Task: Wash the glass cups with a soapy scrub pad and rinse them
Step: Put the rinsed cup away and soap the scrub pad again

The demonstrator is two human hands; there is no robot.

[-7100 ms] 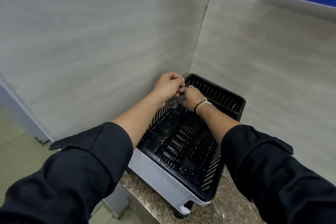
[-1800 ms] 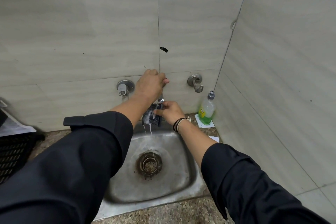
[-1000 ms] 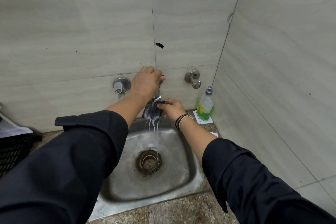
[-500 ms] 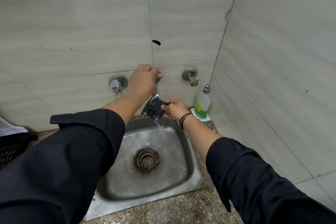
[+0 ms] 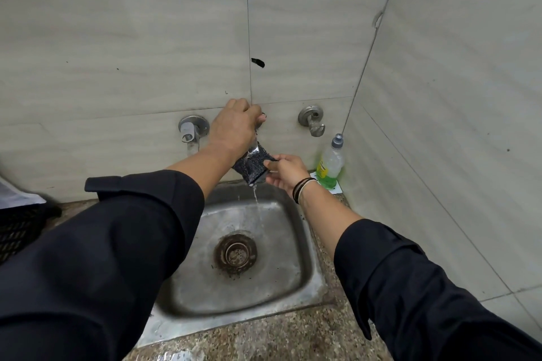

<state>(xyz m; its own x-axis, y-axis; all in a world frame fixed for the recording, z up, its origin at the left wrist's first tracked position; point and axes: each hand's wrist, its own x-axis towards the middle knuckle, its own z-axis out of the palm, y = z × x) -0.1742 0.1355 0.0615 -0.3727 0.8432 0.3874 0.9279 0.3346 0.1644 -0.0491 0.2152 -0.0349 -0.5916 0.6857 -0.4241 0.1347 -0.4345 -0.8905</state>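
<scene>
My right hand (image 5: pixel 283 171) pinches a dark scrub pad (image 5: pixel 252 165) by its right edge and holds it under the running water above the steel sink (image 5: pixel 281 278). A thin stream falls from the pad's lower corner into the basin. My left hand (image 5: pixel 234 126) is curled round the tap handle on the wall just above the pad; the tap itself is hidden behind that hand. No glass cup shows in this view.
A wall pipe outlet (image 5: pixel 192 132) sits left of my left hand and a second tap (image 5: pixel 313 121) to its right. A bottle of green dish soap (image 5: pixel 330 165) stands at the sink's back right corner. The black drying rack (image 5: pixel 17 231) is at the left edge. Speckled stone counter (image 5: pixel 293 337) runs along the front.
From the drying rack I have turned to the sink. Over the last second the pad has tilted under the tap and the water running off it has thinned to one stream.
</scene>
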